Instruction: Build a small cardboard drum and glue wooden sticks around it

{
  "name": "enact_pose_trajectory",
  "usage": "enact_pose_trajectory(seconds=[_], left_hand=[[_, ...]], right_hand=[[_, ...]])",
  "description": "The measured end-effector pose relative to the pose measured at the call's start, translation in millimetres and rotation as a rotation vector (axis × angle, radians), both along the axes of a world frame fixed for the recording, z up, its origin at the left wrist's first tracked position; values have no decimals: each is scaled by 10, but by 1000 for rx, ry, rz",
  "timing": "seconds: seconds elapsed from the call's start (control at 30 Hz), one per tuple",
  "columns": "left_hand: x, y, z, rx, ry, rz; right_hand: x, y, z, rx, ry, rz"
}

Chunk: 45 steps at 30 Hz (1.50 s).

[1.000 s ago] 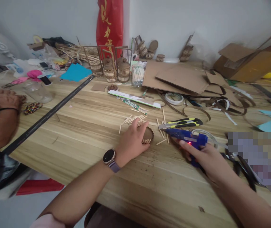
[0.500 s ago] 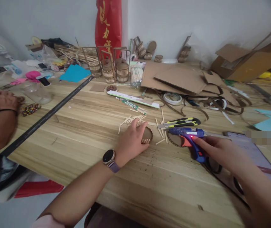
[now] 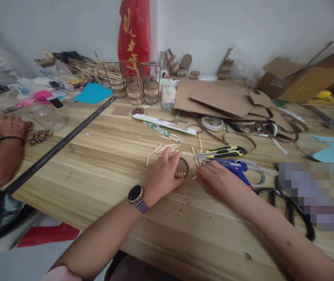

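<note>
My left hand, a watch on its wrist, rests curled over a small round cardboard disc edged with short sticks, on the wooden table. My right hand lies just right of the disc, fingers bent toward loose short sticks on the table; whether it pinches one is hidden. The blue glue gun lies on the table behind my right hand, its red light on. A yellow and black utility knife lies beyond it.
Another person's arm and hand work at the far left by a long black ruler. Small stick baskets, cardboard sheets, tape rolls and black scissors surround the area. More sticks lie scattered ahead.
My right hand has let go of the glue gun, which now lies on the table, and moved left to the sticks beside the disc. My left hand has stayed on the disc.
</note>
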State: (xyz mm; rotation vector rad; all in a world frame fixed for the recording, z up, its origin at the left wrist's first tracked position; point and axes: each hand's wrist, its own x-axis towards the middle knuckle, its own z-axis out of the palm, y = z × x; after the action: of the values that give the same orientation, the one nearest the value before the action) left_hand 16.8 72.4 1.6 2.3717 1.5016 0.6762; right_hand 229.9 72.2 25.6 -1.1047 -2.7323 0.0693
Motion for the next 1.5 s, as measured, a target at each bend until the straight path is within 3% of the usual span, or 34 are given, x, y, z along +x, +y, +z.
enact_pose_trajectory(seconds=[0.2, 0.47, 0.63, 0.87, 1.1, 1.5], left_hand=[[-3, 5, -21, 21, -2, -11], [2, -3, 10, 5, 8, -4], [9, -5, 18, -7, 11, -3], [-11, 8, -3, -13, -5, -12], [-9, 3, 25, -17, 22, -24], [-11, 13, 0, 2, 0, -50]], right_hand=[[-52, 110, -12, -151, -86, -56], [-56, 17, -68, -115, -208, -89], [-40, -9, -11, -125, -87, -24], [-86, -4, 146, -342, 161, -15], [-145, 12, 8, -447, 351, -191], [-223, -4, -85, -375, 344, -214]])
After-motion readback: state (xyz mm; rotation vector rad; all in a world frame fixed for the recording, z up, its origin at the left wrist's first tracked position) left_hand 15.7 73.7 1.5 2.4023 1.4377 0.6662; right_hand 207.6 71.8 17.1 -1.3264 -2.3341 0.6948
